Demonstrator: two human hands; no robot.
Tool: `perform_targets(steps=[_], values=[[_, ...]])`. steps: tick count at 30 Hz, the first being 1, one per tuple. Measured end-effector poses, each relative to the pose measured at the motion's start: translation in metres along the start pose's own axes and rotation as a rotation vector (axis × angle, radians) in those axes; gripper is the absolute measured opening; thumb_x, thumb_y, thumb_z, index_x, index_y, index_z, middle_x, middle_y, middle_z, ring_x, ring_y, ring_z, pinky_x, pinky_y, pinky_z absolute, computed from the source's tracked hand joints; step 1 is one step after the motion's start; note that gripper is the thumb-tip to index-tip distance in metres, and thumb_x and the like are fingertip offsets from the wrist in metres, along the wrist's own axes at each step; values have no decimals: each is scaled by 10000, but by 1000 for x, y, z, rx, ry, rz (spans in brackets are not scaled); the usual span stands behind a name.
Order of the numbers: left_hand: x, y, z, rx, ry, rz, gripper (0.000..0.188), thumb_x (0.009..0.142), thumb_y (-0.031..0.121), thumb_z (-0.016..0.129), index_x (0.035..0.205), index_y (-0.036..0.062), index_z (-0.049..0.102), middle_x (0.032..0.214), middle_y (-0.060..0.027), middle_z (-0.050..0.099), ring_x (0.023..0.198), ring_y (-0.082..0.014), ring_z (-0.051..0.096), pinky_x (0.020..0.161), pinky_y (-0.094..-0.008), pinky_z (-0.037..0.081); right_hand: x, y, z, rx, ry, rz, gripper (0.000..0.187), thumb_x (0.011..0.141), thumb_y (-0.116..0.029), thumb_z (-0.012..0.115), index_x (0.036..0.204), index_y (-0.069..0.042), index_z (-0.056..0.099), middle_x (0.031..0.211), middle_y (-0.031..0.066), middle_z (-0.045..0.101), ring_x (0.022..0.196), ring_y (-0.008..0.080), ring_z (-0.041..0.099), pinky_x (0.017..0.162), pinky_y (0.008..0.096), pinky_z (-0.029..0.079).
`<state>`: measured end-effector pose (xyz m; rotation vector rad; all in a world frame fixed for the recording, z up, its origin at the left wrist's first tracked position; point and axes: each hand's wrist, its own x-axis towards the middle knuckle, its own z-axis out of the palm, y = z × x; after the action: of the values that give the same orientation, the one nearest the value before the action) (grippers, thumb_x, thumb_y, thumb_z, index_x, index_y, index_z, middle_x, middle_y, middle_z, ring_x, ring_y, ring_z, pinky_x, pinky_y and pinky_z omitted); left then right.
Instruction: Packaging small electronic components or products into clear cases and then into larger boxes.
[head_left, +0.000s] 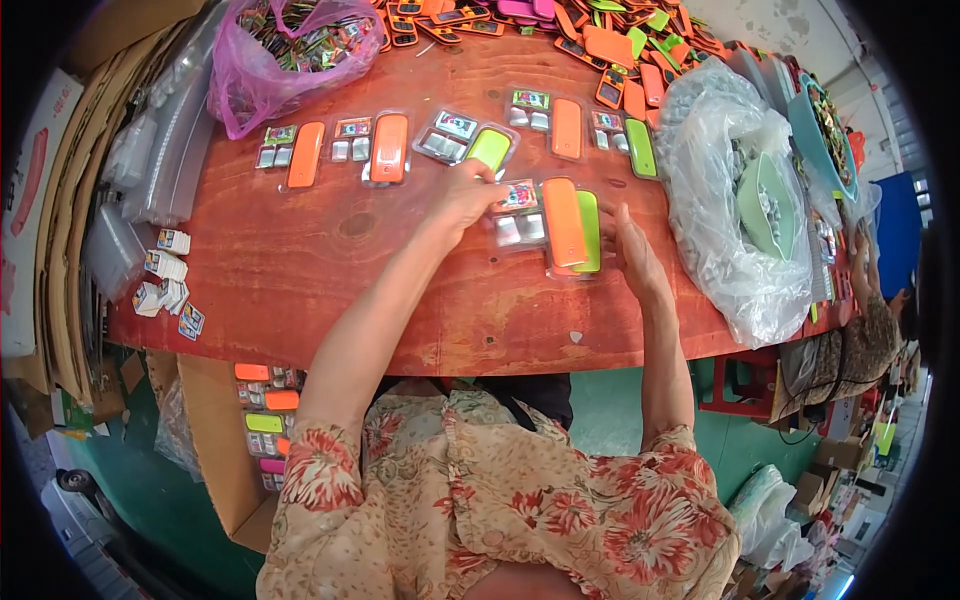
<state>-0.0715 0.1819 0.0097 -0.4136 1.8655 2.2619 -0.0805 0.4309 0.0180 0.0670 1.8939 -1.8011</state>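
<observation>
My left hand (467, 203) pinches the upper left edge of a clear blister tray (518, 232) in front of me. That tray carries a small colourful card, silvery squares and an orange toy phone case (564, 222). A green case (589, 232) shows from under its right side. Beside that right edge is my right hand (634, 252), fingers apart and holding nothing. Just beyond my left fingers lies another tray with a lime case (489, 148), partly covered by the hand. Further filled trays make a row, with orange cases (305, 155) (389, 148) (567, 128) and a green case (640, 148).
A purple bag (235, 85) of small packets stands at the back left, and toy phones (612, 45) are heaped at the back. A clear bag (700, 200) with a green scoop (766, 205) lies right. Small cards (167, 265) and stacked clear trays (170, 160) sit left.
</observation>
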Motion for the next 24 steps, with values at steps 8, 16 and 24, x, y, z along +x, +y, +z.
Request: perform_targets(steps=[8, 16, 24], values=[[36, -72, 35, 482, 347, 307, 189, 742, 135, 511, 887, 15, 496, 640, -121, 540, 650, -222, 561, 517, -375, 433, 42, 39, -10, -711, 30, -638, 517, 810, -126, 530, 1271, -67, 303, 888, -2, 490, 671, 77, 458, 547, 215, 395], [-19, -51, 80, 121, 578, 72, 442, 631, 122, 617, 982, -29, 395, 881, -197, 524, 863, -339, 518, 742, -426, 411, -4, 3, 4, -487, 37, -56, 589, 830, -314, 499, 1285, -7, 286, 1273, 135, 349, 1142, 238, 357, 929, 335, 305], [-70, -45, 59, -36, 452, -25, 448, 605, 42, 584, 977, -54, 352, 983, -275, 441, 957, -392, 444, 777, -446, 374, -35, -9, 45, -487, -75, -13, 545, 842, -259, 480, 1277, 6, 284, 1249, 141, 362, 1118, 231, 376, 941, 324, 290]])
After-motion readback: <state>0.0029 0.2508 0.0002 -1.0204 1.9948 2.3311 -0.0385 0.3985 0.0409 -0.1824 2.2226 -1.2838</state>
